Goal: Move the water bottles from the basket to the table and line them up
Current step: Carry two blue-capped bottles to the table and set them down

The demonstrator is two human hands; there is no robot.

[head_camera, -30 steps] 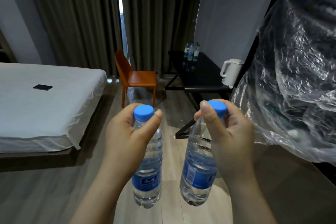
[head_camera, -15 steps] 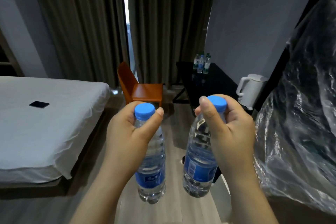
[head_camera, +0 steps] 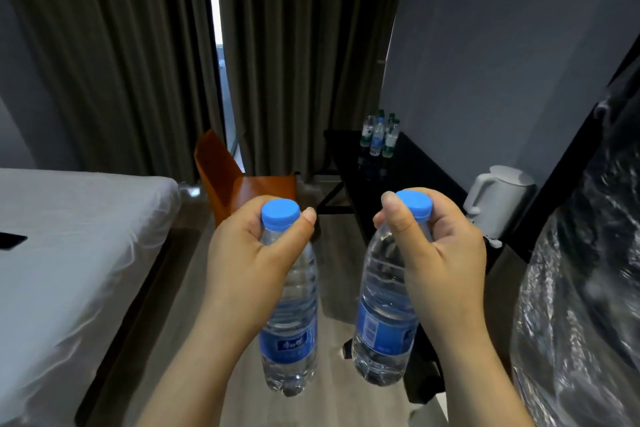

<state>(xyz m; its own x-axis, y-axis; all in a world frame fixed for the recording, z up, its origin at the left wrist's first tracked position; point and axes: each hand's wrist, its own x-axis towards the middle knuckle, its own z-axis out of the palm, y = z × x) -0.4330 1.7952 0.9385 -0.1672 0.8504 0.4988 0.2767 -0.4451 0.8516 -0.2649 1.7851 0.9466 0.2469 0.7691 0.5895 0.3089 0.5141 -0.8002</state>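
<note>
Mid-carry, seemingly: left hand's (head_camera: 247,253) grip wraps left bottle (head_camera: 292,319), right hand's (head_camera: 441,253) wraps right bottle (head_camera: 382,319); next, stand them on the worktop (head_camera: 412,180) at one o'clock.

Foreground, side by side and apart: left bottle (head_camera: 294,322) hanging from left grip (head_camera: 249,253), right bottle (head_camera: 384,305) from right grip (head_camera: 446,253), each gripped at the neck below the cap, above the floor (head_camera: 337,243). Far left: bed (head_camera: 69,236), with a phone (head_camera: 10,240) lying on it. Centre, behind the grips: chair (head_camera: 242,180), before the curtains (head_camera: 104,62). Right of chair: counter (head_camera: 398,177), carrying a bottle cluster (head_camera: 379,135) at its far end and a kettle (head_camera: 498,198) at its near end. Far right: plastic sheeting (head_camera: 581,288).
</note>
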